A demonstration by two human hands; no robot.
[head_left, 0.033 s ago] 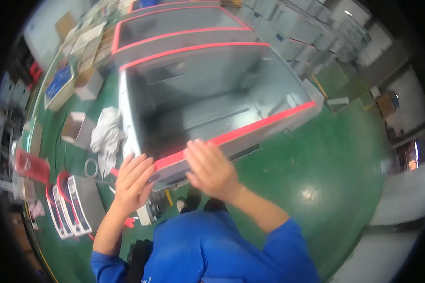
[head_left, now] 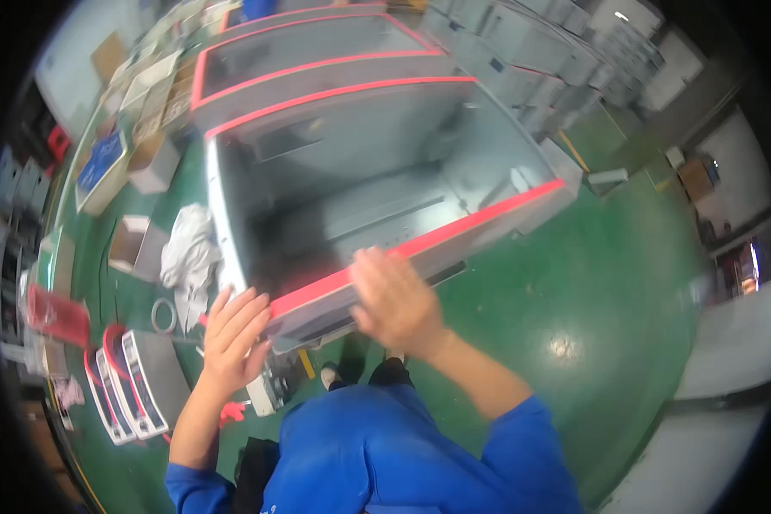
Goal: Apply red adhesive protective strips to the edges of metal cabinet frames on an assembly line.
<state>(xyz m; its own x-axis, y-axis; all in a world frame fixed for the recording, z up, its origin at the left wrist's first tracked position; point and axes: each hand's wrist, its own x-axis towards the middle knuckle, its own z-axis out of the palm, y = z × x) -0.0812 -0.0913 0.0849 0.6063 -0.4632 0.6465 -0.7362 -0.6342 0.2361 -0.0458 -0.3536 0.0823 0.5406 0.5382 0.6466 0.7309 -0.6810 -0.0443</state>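
Note:
A large grey metal cabinet body (head_left: 231,218) lies in front of me with its hollow side up. Along its near rim runs a pinkish-red strip (head_left: 480,218). My left hand (head_left: 236,330) rests at the near left corner, its fingers stretched out beside the strip's end. Further right, my right hand (head_left: 400,304) lies over the same strip with fingers extended and the palm down. Neither hand grasps anything that I can see. The right palm hides part of the strip and of the near wall.
A second red-edged cabinet (head_left: 317,53) stands behind. On the left are a white cloth (head_left: 188,257), an open carton (head_left: 137,248), a tape roll (head_left: 164,315) and several red-trimmed panels (head_left: 141,377). Grey cabinets (head_left: 531,47) are stacked at the far right above the green floor (head_left: 540,317).
My right hand has slid a little to the right along the red strip. My left hand stays by the corner. The whole view has shifted slightly.

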